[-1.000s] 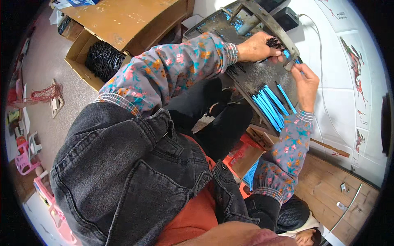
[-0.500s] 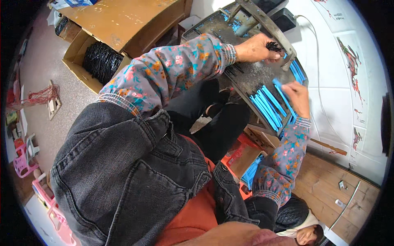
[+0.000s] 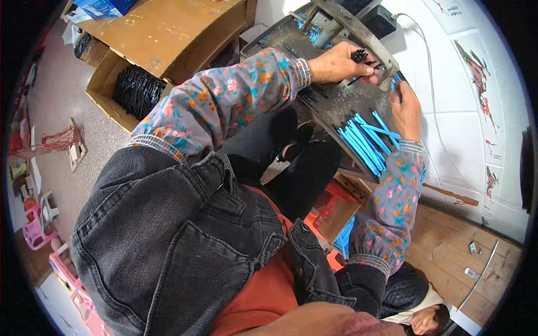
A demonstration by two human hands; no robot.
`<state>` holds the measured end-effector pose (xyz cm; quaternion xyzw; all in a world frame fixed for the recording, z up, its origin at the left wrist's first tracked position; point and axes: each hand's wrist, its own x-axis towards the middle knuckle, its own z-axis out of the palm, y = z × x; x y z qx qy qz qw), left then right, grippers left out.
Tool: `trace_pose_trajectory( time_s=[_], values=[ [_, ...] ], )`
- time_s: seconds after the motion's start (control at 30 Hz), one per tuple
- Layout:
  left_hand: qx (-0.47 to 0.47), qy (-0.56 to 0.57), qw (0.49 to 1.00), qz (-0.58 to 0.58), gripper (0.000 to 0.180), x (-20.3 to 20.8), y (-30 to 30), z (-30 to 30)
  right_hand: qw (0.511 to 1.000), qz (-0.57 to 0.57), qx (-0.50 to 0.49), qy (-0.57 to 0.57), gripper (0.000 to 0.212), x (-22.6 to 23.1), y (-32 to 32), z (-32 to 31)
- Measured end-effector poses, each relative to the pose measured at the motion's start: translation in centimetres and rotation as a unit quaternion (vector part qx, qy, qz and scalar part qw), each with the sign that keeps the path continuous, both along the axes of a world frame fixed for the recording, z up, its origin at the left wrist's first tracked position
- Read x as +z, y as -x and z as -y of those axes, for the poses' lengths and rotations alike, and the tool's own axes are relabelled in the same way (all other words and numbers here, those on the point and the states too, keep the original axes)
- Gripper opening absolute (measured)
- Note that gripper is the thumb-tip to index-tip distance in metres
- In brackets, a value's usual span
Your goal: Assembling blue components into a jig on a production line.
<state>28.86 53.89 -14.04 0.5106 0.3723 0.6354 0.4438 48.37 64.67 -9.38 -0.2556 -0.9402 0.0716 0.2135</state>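
My left hand is closed round a bundle of thin black rods, with one rod poking out below the fingers. Beside the metal arm of a bench press, my right hand has its thumb and fingers pinched at some blue plastic sticks, whose ends show just past the fingertips. The palm hides the rest of them. Several long blue sticks with dark ends lie side by side on the worn metal worktop, one of them slanting across the others near my right wrist.
Blue scraps litter the worktop's far end. An open cardboard box of black rods stands left, by a brown table. More blue sticks are in a box below. Another person is at the lower right.
My right hand has moved away from the lying sticks, up towards the press. A blue stick it was at now lies slanted over the pile. My left hand has shifted slightly left, still holding the black rods.
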Motion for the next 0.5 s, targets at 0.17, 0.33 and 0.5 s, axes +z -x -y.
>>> trace_pose_trajectory(
  time_s=[0.17, 0.33, 0.5],
  values=[
    [0.027, 0.004, 1.000, 0.006, 0.015, 0.1, -0.3, -0.5, 0.996, -0.060, -0.015, 0.057, 0.011, 1.1, 0.8, 4.4],
    [0.016, 0.005, 0.999, 0.028, 0.013, 0.2, -0.9, -0.8, 0.845, -0.269, -0.080, 0.456, 0.009, -0.4, 1.4, 4.7],
    [0.025, -0.001, 1.000, 0.008, 0.012, 0.2, -0.4, -0.4, 0.955, -0.165, 0.014, 0.245, 0.006, 1.2, 1.5, 3.1]
  ],
)
